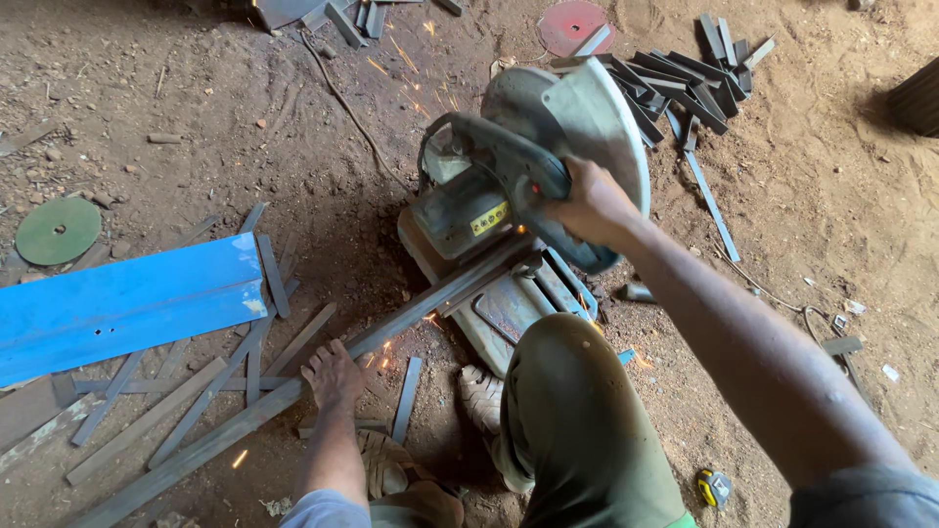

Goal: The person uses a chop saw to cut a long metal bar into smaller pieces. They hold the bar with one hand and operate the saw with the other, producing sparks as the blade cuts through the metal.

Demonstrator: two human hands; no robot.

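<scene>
Right hand [587,205]: closed round the chop saw [518,176] handle, blade down.
Left hand [333,374]: pressed flat, fingers unclenched, on the long steel bar [245,416] (running under the blade).
Sparks [411,59]: flying.
Risk: likely burns or bar kick if hold slackens.

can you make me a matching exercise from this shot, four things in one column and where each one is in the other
Things:
1. right hand
2. left hand
3. green disc
4. tape measure

Places:
A. flat on the dirt at the far left
B. pressing down on the long steel bar
C. on the ground near the bottom edge, right of the bent knee
D. gripping the handle of the chop saw

Pairs: 1-D, 2-B, 3-A, 4-C
</scene>
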